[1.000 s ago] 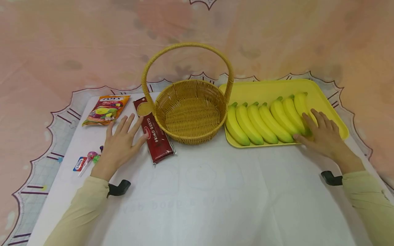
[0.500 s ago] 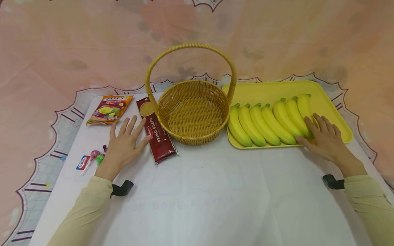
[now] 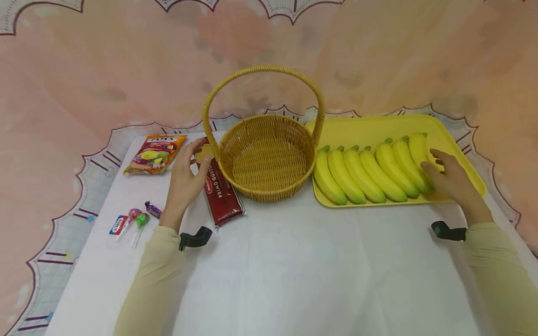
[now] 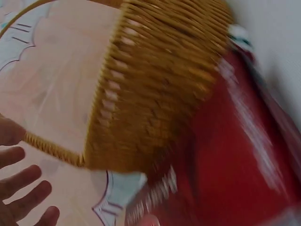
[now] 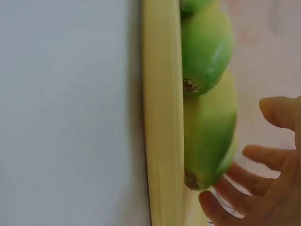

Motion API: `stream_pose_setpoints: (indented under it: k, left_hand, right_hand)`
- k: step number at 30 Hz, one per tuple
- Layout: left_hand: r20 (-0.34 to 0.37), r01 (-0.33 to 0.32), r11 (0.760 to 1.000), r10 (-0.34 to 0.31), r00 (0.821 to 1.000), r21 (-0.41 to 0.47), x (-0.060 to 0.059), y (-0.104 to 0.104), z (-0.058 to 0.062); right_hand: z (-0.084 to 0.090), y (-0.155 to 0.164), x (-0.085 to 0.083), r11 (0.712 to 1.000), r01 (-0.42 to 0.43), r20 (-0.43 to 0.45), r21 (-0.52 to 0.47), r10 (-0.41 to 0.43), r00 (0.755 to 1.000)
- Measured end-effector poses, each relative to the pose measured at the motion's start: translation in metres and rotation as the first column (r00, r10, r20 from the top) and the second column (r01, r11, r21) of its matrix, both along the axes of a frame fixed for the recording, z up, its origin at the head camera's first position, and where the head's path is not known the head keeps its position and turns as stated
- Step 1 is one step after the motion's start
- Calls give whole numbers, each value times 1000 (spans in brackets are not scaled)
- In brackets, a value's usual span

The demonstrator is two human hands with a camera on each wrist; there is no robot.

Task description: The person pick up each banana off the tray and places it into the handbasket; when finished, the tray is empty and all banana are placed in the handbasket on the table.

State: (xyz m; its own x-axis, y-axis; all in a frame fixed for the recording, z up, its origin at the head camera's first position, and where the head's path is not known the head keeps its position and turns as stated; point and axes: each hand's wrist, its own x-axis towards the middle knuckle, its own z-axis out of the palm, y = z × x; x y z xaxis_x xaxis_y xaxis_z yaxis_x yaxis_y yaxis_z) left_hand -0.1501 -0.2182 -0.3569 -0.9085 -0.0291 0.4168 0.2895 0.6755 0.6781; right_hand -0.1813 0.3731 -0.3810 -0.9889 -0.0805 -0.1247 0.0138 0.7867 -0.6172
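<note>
My left hand (image 3: pixel 185 179) is over the upper end of a dark red spaghetti packet (image 3: pixel 220 198), close to the left foot of the handle on a wicker basket (image 3: pixel 269 163). Its fingers (image 4: pixel 26 181) are spread apart in the left wrist view, with nothing between them. The packet lies slanted, its upper part covered by the hand. On the right, my right hand (image 3: pixel 454 182) is beside the last of several bananas (image 3: pixel 418 154) lined up in a yellow tray (image 3: pixel 378 123). The right wrist view shows loosely bent fingers (image 5: pixel 270 157) near the green tip of a banana (image 5: pixel 209 141).
An orange candy bag (image 3: pixel 155 154) lies at the back left. In front of it are a pink lollipop (image 3: pixel 134 213), a green lollipop (image 3: pixel 142 219), a purple-wrapped candy (image 3: pixel 153 209) and a small blue-and-red packet (image 3: pixel 118 225). White cloth (image 3: pixel 294 270) covers the table.
My left hand has moved right and turned toward the basket handle, uncovering the lollipops and purple candy. My right hand has turned onto its side and shifted slightly right, off the bananas' lower ends.
</note>
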Motion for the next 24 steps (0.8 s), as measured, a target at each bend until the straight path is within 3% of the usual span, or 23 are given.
stream_pose_setpoints:
  k: [4,9,12,15,19,24]
  left_hand:
    - [-43,27,971,-18,999,236,-16,19,10]
    - [-52,55,922,-38,998,383,-22,39,28]
    - [-71,64,903,-37,997,424,-23,45,33]
    - [-87,62,894,-26,996,445,-29,43,26]
    - [-95,48,896,-7,995,442,-38,38,17]
    - [-93,51,902,-13,996,429,-41,34,14]
  right_hand:
    - [-2,0,-12,999,51,115,-12,-49,992]
    - [-7,2,-17,997,78,128,30,-81,988]
    - [-8,4,-15,995,96,95,36,-99,991]
    - [-7,4,-11,994,102,57,31,-103,993]
    - [0,-4,0,994,110,3,15,-110,994]
    - [11,-27,22,997,69,-49,-19,-70,996]
